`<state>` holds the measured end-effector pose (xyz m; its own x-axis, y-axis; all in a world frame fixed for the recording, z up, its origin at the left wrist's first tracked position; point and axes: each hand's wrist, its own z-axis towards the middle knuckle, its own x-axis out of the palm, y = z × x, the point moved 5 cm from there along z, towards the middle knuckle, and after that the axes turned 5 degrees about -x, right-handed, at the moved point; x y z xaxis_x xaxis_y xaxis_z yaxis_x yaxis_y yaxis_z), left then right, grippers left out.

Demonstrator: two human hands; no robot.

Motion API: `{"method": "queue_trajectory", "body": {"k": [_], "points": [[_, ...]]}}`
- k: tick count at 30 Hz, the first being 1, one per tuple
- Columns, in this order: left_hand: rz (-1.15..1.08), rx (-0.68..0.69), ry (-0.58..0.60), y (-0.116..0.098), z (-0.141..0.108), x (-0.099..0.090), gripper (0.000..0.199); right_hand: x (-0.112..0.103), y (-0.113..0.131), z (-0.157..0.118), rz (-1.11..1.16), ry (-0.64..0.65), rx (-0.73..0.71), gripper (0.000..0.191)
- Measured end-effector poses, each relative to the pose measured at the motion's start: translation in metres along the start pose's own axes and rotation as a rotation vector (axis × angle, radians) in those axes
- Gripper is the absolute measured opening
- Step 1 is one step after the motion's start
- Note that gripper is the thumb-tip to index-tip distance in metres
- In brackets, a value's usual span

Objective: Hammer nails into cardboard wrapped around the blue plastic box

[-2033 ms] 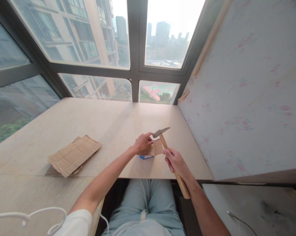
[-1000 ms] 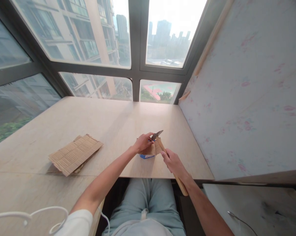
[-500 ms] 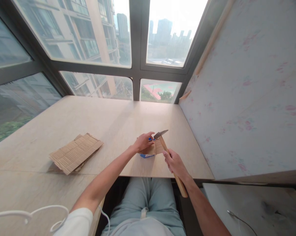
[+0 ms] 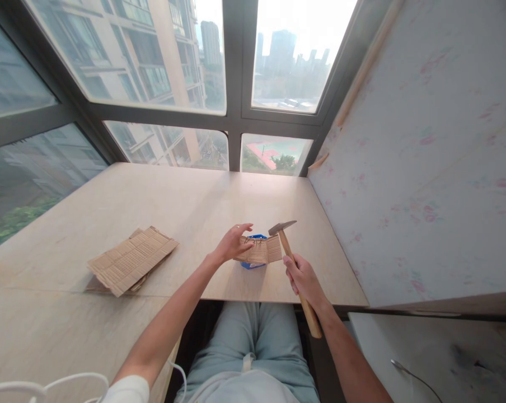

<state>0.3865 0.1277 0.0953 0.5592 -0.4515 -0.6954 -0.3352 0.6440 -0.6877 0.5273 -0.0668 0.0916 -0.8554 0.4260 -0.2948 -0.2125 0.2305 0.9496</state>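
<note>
Looks out at a tall window (image 4: 282, 73), flanked on the right by a wall (image 4: 441, 184), and down on a broad table (image 4: 186, 204) with its near edge running across the legs (image 4: 241, 330). Leaves a wide stretch of table top between window and hands, and another leftward, up to a flat-lying stack (image 4: 131, 258) of cardboard. Offers less room rightward, with the wall slanting in toward the window. Holds a hammer (image 4: 286, 244) clamped in the right hand (image 4: 302, 277), with its head raised slightly farther right than half a second ago, its handle end past the near edge. Has drawn the left hand (image 4: 232, 243) back leftward since then, with thumb and fingertips apart at the left part of a card (image 4: 257, 255); cannot tell whether touching. Keeps the card between both hands, atop a blue box (image 4: 253, 266). Shows more plainly now several thin pins (image 4: 260, 242) near the card's far edge, too small for detail.
</note>
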Motion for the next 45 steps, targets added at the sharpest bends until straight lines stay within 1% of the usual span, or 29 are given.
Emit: {"method": "queue_trajectory", "body": {"k": [3,5,7,10,13,16,19,22,23,25,30,34,39,45], "points": [[-0.006,-0.001,-0.118,0.002,-0.011,-0.005,0.053,0.001,0.001,0.002,-0.009,0.019,-0.001,0.037],[-0.011,-0.054,-0.208,0.008,-0.023,-0.007,0.051,0.003,0.001,0.003,0.004,0.045,0.008,0.037],[-0.016,-0.126,-0.272,0.015,-0.038,-0.007,0.046,0.005,-0.001,0.003,0.043,0.072,0.025,0.037],[-0.038,-0.197,-0.304,0.024,-0.057,-0.003,0.039,0.009,-0.004,0.003,0.125,0.094,0.051,0.038],[-0.110,-0.280,-0.307,0.031,-0.067,0.003,0.037,0.011,-0.006,0.003,0.181,0.083,0.057,0.039],[-0.189,-0.412,-0.328,0.038,-0.069,0.005,0.039,0.010,-0.008,0.005,0.182,0.019,0.032,0.041],[-0.284,-0.516,-0.326,0.043,-0.068,0.008,0.042,0.003,-0.009,0.012,0.070,-0.140,-0.028,0.040],[-0.440,-0.578,-0.295,0.046,-0.067,0.013,0.043,-0.005,-0.015,0.024,-0.040,-0.284,-0.017,0.040],[-0.493,-0.594,-0.280,0.047,-0.067,0.015,0.044,-0.007,-0.017,0.028,-0.047,-0.303,-0.002,0.040],[-0.580,-0.626,-0.256,0.047,-0.067,0.018,0.045,-0.008,-0.021,0.037,-0.021,-0.299,0.014,0.040],[-0.703,-0.639,-0.265,0.044,-0.069,0.022,0.044,0.000,-0.021,0.048,0.055,-0.225,-0.005,0.028],[-0.765,-0.653,-0.299,0.040,-0.071,0.022,0.043,0.006,-0.015,0.048,0.085,-0.228,-0.022,0.024],[-0.806,-0.667,-0.324,0.036,-0.074,0.017,0.045,0.002,-0.006,0.050,0.106,-0.256,-0.046,0.024],[-0.838,-0.642,-0.351,0.028,-0.075,0.015,0.045,-0.005,-0.002,0.048,0.119,-0.267,-0.048,0.026]]}}
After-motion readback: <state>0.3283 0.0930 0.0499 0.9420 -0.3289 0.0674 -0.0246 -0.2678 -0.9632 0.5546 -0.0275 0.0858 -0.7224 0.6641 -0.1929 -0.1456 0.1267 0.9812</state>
